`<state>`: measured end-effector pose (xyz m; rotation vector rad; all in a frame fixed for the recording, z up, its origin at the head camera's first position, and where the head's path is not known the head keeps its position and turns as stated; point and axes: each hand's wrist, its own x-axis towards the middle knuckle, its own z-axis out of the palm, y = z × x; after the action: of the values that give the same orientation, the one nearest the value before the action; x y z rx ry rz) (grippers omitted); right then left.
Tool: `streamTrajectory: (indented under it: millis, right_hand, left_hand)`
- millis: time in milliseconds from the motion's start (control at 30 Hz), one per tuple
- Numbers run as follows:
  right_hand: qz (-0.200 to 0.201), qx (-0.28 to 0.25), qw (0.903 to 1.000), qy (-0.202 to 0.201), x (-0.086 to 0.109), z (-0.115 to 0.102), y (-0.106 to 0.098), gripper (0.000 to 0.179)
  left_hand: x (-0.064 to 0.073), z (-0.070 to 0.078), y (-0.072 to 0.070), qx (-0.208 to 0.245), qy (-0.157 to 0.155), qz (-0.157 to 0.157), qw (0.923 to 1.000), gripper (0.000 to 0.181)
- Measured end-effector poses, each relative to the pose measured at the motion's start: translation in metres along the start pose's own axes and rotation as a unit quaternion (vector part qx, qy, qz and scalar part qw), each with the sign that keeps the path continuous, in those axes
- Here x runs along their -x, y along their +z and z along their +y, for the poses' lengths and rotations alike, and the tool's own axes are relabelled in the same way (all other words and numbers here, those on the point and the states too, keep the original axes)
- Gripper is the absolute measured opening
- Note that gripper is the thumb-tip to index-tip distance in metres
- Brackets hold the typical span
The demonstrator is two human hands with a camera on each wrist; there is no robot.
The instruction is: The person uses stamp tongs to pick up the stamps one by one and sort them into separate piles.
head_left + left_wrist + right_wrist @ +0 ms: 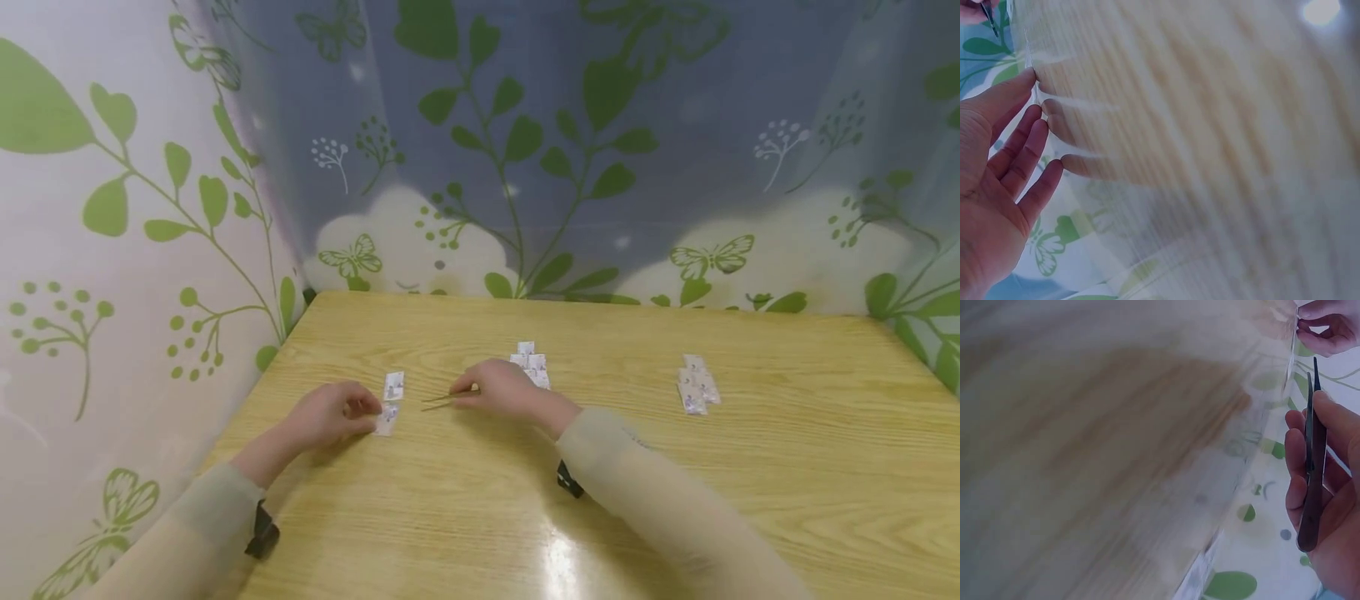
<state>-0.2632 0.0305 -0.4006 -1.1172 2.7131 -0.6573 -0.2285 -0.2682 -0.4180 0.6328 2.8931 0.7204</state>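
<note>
In the head view, my left hand (333, 412) has its fingertips at the left edge of a small whitish packet with purple print (387, 421) lying on the wooden table. A similar packet (393, 386) lies just beyond it. The left wrist view shows the fingers of my left hand (1004, 162) spread and fairly straight, tips at the tabletop. My right hand (506, 387) holds dark metal tweezers (1314, 487) between thumb and fingers. Their two tips stand apart, pointing left toward the packets, with nothing between them.
Beyond my right hand lies a cluster of several small printed packets (536, 362), partly hidden by that hand. Another overlapping cluster (696, 387) lies further right. A leaf-patterned curtain (555, 167) hangs behind and left of the table (787, 467).
</note>
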Motion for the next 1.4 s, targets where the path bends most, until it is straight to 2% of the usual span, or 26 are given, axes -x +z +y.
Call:
streamTrajectory:
  millis: [233, 533, 900, 1400]
  right_hand:
    - [-0.015, -0.010, 0.9997, 0.018, -0.021, -0.006, 0.007, 0.022]
    - [-0.035, 0.020, 0.9990, 0.019, -0.036, -0.012, 0.011, 0.022]
    - [-0.042, 0.018, 0.9987, 0.023, -0.042, -0.020, 0.015, 0.020]
    - [-0.025, 0.057, 0.9980, 0.003, -0.047, -0.025, 0.019, 0.017]
  left_hand:
    - [0.002, -0.002, 0.000, 0.026, -0.005, 0.000, 0.9997, 0.016]
    - [0.001, 0.001, 0.001, 0.003, 0.005, 0.002, 1.0000, 0.021]
    - [0.001, 0.002, 0.001, 0.004, -0.010, 0.000, 0.9999, 0.025]
    - [0.001, 0.002, -0.001, -0.005, 0.006, -0.004, 1.0000, 0.020]
